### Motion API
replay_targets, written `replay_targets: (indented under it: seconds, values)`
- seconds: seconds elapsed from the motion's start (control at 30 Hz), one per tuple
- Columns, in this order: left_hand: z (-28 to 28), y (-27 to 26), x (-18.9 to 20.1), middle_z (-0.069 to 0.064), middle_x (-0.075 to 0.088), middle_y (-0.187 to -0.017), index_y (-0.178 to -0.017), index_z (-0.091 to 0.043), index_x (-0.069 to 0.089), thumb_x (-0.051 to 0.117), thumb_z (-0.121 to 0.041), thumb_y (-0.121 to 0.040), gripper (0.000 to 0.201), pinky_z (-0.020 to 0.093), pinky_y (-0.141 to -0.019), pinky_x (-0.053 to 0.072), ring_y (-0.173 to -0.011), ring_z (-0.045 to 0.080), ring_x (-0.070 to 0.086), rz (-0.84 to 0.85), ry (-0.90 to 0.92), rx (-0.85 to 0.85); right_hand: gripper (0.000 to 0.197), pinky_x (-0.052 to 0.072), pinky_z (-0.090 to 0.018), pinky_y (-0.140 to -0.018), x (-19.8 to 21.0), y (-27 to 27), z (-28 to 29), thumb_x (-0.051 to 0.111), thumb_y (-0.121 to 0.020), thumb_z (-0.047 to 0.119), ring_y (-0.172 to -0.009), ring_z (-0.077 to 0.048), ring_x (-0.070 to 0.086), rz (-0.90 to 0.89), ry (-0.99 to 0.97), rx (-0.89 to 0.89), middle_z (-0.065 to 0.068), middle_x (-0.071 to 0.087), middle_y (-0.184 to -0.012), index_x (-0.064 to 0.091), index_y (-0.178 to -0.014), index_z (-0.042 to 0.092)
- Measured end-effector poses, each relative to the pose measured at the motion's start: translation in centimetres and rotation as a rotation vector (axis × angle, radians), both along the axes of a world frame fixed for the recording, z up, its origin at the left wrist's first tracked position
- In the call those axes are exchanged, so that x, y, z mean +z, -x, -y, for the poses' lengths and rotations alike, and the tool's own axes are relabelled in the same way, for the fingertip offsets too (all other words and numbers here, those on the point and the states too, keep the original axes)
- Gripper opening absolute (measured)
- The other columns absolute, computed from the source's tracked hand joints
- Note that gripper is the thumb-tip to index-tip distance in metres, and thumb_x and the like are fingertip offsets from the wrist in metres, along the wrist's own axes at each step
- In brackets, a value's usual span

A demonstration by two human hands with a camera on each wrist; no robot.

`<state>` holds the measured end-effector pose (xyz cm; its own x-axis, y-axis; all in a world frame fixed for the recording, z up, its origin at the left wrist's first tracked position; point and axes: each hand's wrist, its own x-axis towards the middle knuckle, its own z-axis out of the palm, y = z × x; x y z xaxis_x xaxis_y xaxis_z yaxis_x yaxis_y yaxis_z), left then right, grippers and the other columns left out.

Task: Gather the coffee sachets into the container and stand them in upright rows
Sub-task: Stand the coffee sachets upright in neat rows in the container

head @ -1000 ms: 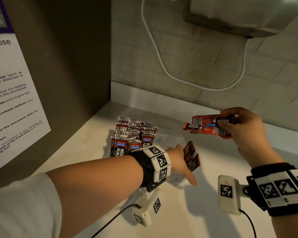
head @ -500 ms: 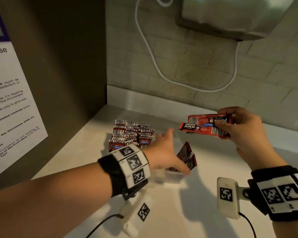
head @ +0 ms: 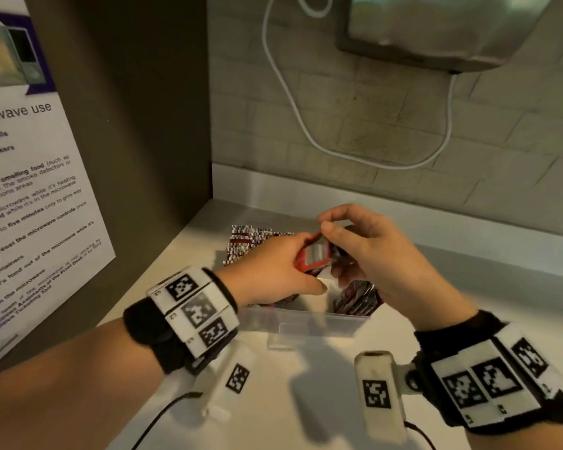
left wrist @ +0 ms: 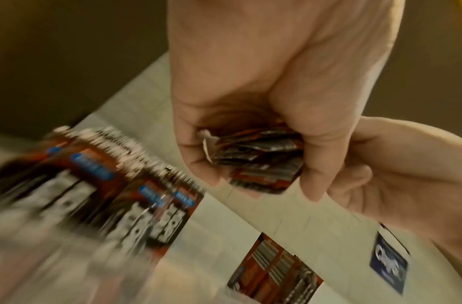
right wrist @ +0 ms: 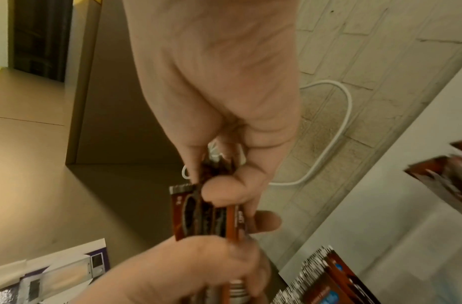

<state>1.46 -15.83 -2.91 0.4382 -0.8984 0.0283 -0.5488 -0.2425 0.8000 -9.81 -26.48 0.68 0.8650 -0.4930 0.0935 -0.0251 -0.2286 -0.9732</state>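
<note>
Both hands meet over the clear plastic container (head: 309, 323) on the white counter. They hold one bundle of red coffee sachets (head: 314, 254) between them. My left hand (head: 294, 266) curls round the bundle (left wrist: 261, 162) from the left. My right hand (head: 335, 250) pinches its other end (right wrist: 206, 216) with thumb and fingers. Rows of upright sachets (head: 255, 238) stand at the container's back left. A few loose sachets (head: 355, 300) lean at its right side. The container's middle is hidden under my hands.
A brown cabinet side (head: 127, 125) with a microwave notice (head: 30, 196) closes off the left. The tiled wall (head: 403, 125) carries a white cable (head: 293, 102) and a metal dispenser (head: 436, 27) above. Bare counter (head: 306, 401) lies in front of the container.
My right hand brought the bundle left and down over the container. My left hand left the loose sachets, rose and took hold of the bundle's other end.
</note>
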Motion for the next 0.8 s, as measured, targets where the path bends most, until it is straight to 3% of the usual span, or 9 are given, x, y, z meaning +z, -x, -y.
replay_targets:
  seconds: [0.07,0.13,0.2,0.27,0.33,0.4,0.6,0.7,0.8]
  values:
    - [-1.3,-0.1,-0.9,0.003,0.07,-0.101,-0.107,-0.024,0.062,0.078,-0.025,-0.075,0.037,0.042,-0.087,0.055,-0.093,0.019,0.067,-0.316,0.087,0.022,0.033,0.047,-0.03,-0.05,-0.7,0.2,-0.7,0.065,-0.087,0.031,-0.059,-0.021,0.056,-0.001,-0.062,0.029,-0.008,0.059,-0.082,0.055,-0.116,0.019]
    - [-2.6,-0.2,-1.5,0.01,0.069,-0.103,-0.105,-0.019,0.065,0.073,-0.02,-0.083,0.023,0.035,-0.079,0.055,-0.093,0.022,0.066,-0.576,0.136,0.022,0.064,0.05,-0.028,-0.064,-1.7,0.4,-1.2,0.079,-0.07,0.037,-0.078,-0.015,0.062,0.027,0.019,0.062,0.003,0.061,-0.101,0.044,-0.123,0.031]
    - [-3.4,-0.3,-1.9,0.018,0.068,-0.104,-0.105,-0.011,0.067,0.075,-0.019,-0.079,0.028,0.039,-0.084,0.055,-0.095,0.027,0.067,-0.783,0.199,0.038,0.091,0.05,-0.02,-0.079,-3.1,0.3,-1.8,0.09,-0.054,0.029,-0.103,0.006,0.056,0.056,0.199,0.127,0.016,0.048,-0.126,0.032,-0.124,0.036]
    - [-3.7,-0.4,-2.0,0.018,0.07,-0.103,-0.104,-0.009,0.069,0.072,-0.015,-0.074,0.031,0.045,-0.091,0.052,-0.094,0.028,0.069,-0.94,0.252,0.047,0.105,0.047,-0.014,-0.089,-4.3,-0.3,-2.5,0.094,-0.049,0.017,-0.118,0.021,0.039,0.057,0.327,0.226,0.021,0.028,-0.141,0.022,-0.124,0.034]
    - [-3.6,-0.4,-2.0,0.014,0.071,-0.094,-0.104,-0.012,0.068,0.069,-0.014,-0.072,0.032,0.043,-0.083,0.054,-0.085,0.025,0.07,-1.03,0.277,0.043,0.114,0.043,-0.021,-0.102,-5.2,-1.0,-3.0,0.095,-0.047,0.017,-0.131,0.016,0.028,0.051,0.429,0.297,0.019,0.016,-0.15,0.015,-0.126,0.037]
    - [-3.5,-0.4,-2.0,0.011,0.071,-0.09,-0.109,-0.013,0.065,0.07,-0.018,-0.071,0.039,0.04,-0.076,0.055,-0.08,0.023,0.07,-1.067,0.276,0.064,0.121,0.036,-0.025,-0.11,-5.4,-1.4,-3.2,0.095,-0.046,0.021,-0.135,0.008,0.026,0.038,0.501,0.307,0.024,0.016,-0.147,0.01,-0.128,0.049]
    - [-2.6,-0.3,-2.1,0.01,0.072,-0.087,-0.114,-0.008,0.064,0.062,-0.021,-0.091,0.026,0.031,-0.062,0.056,-0.074,0.019,0.071,-1.067,0.314,0.243,0.125,0.041,-0.043,-0.105,-5.2,-2.5,-3.2,0.087,-0.05,0.04,-0.132,-0.01,0.041,0.027,0.659,0.281,0.017,0.03,-0.144,0.001,-0.14,0.053]
    - [-2.5,-0.5,-2.0,0.011,0.072,-0.09,-0.118,-0.007,0.063,0.062,-0.016,-0.091,0.029,0.033,-0.064,0.056,-0.077,0.022,0.071,-1.086,0.362,0.303,0.134,0.038,-0.034,-0.109,-5.2,-2.7,-2.8,0.093,-0.049,0.032,-0.135,0.0,0.034,0.016,0.509,0.328,0.034,0.026,-0.137,0.001,-0.144,0.05]
    - [-2.8,-0.9,-2.0,0.017,0.071,-0.108,-0.123,-0.011,0.06,0.07,-0.019,-0.079,0.046,0.045,-0.078,0.057,-0.096,0.032,0.07,-1.094,0.389,0.311,0.1,0.049,-0.02,-0.093,-5.0,-2.6,-2.7,0.086,-0.054,0.036,-0.117,0.005,0.048,0.103,0.273,0.151,0.019,0.04,-0.134,0.035,-0.14,0.035]
